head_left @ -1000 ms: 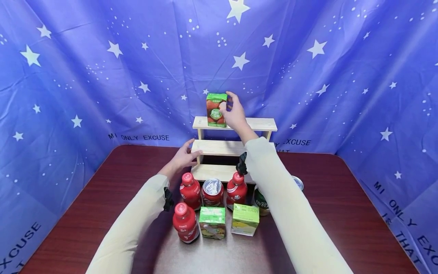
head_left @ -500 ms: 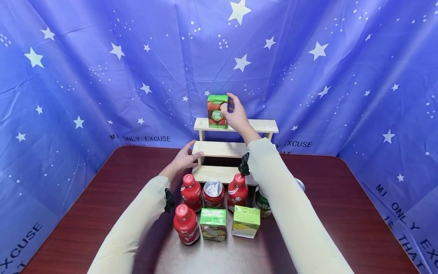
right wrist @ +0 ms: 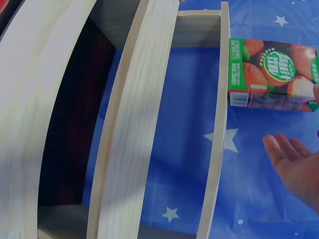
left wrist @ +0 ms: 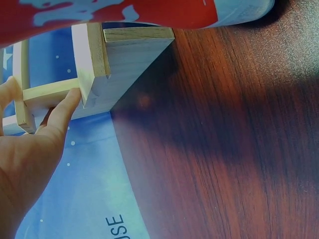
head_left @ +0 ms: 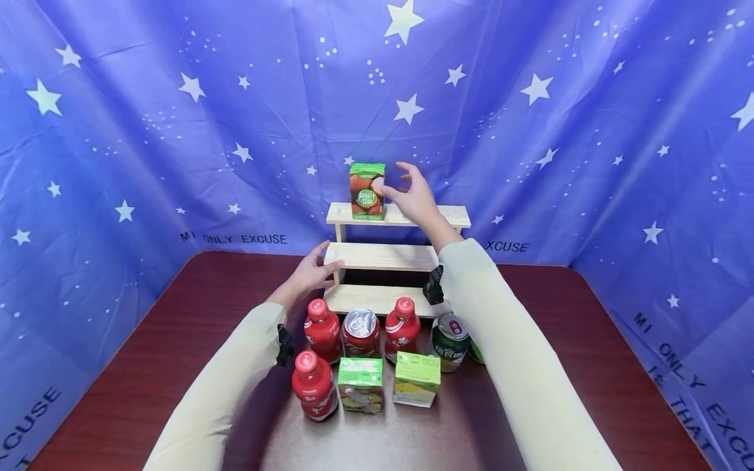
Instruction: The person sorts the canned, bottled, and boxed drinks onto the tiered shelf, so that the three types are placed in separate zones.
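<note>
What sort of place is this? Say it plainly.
Probably a staged tabletop set, not a shop: a star-printed blue cloth backdrop drapes around a dark wooden table that holds a small three-step wooden rack and grouped drinks.

left hand (head_left: 307, 278): fingers straight, arm forward | right hand (head_left: 414, 196): raised, fingers spread

Two arms in long pale cream sleeves, plain fabric, softly creased, sleeves reaching to the wrists, small black clip-like device at each wrist, left hand (head_left: 307, 277) bare, right hand (head_left: 416, 198) bare, no gloves
</note>
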Available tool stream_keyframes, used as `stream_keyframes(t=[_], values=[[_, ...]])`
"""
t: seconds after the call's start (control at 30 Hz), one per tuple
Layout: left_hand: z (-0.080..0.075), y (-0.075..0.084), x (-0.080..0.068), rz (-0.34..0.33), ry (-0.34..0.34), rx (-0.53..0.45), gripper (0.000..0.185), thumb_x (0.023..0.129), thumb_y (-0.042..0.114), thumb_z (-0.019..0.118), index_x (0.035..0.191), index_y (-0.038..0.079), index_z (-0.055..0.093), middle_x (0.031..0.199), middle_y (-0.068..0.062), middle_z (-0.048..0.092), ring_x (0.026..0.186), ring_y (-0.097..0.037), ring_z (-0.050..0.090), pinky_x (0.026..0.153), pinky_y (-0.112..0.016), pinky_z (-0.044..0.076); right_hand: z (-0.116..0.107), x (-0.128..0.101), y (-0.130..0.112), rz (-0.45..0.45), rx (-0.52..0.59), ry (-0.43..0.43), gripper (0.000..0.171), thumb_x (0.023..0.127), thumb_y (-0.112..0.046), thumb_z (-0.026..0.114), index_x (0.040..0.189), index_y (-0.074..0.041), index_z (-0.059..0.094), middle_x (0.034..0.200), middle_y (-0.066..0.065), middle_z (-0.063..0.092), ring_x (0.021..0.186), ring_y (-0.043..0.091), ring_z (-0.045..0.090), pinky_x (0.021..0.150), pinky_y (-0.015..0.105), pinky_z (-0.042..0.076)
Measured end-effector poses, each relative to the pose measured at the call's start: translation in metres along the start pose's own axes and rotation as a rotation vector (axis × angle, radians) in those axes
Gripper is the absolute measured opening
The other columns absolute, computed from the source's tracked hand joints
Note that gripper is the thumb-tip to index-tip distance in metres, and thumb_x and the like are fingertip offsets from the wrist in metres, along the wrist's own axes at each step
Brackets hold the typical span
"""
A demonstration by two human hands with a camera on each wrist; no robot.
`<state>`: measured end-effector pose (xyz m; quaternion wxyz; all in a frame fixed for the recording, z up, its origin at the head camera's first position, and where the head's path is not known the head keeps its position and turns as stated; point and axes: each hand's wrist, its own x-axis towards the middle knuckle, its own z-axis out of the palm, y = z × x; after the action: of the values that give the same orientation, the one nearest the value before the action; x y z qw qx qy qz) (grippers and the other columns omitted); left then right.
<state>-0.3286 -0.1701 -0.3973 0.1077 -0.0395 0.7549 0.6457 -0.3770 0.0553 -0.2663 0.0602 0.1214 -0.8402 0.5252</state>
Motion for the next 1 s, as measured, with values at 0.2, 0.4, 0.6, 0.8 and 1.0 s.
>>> stream_keyframes(t=[0.2,0.4,0.6,0.8,1.0], values=[[-0.002,-0.004,-0.001,0.039,-0.005,0.004,0.077,0.093,0.016,0.058,0.152,0.020,0.008,0.141,-0.030,0.031,0.122,-0.042,0.047,0.095,-0.047,0.051,-0.009,-0.007,0.002,-0.018,-0.055,0.010,0.057,0.089,-0.031,0.063,0.140,-0.017,0.040,0.137,0.016,0.045,0.123,0.030,0.050,0.103,0.041,0.046],[-0.005,-0.005,-0.005,0.062,-0.014,0.003,0.079,0.092,0.020,0.060,0.152,0.019,0.009,0.136,-0.033,0.035,0.121,-0.038,0.049,0.093,-0.047,0.052,-0.017,-0.019,0.003,-0.029,-0.067,0.004,0.055,0.089,-0.030,0.064,0.137,-0.015,0.043,0.133,0.017,0.049,0.119,0.030,0.053,0.099,0.042,0.048],[-0.006,-0.003,-0.006,0.014,-0.011,0.002,0.075,0.094,0.013,0.054,0.152,0.018,0.007,0.140,-0.030,0.033,0.126,-0.041,0.043,0.098,-0.048,0.048,-0.024,-0.036,0.001,-0.043,-0.086,-0.039,0.053,0.089,-0.030,0.063,0.137,-0.014,0.044,0.132,0.017,0.050,0.117,0.031,0.055,0.097,0.043,0.050],[-0.003,-0.001,-0.005,0.020,-0.024,0.004,0.075,0.095,0.013,0.053,0.152,0.020,0.005,0.141,-0.030,0.032,0.128,-0.041,0.042,0.098,-0.048,0.048,-0.032,-0.055,0.007,-0.044,-0.110,-0.083,0.050,0.089,-0.032,0.062,0.133,-0.016,0.047,0.130,0.015,0.051,0.114,0.030,0.057,0.093,0.043,0.052],[0.001,0.000,-0.003,0.030,-0.032,-0.004,0.075,0.095,0.012,0.053,0.152,0.018,0.005,0.141,-0.031,0.031,0.128,-0.042,0.041,0.099,-0.050,0.047,-0.041,-0.077,0.014,-0.067,-0.139,-0.134,0.049,0.090,-0.033,0.062,0.133,-0.016,0.048,0.131,0.016,0.051,0.115,0.030,0.057,0.093,0.043,0.053]])
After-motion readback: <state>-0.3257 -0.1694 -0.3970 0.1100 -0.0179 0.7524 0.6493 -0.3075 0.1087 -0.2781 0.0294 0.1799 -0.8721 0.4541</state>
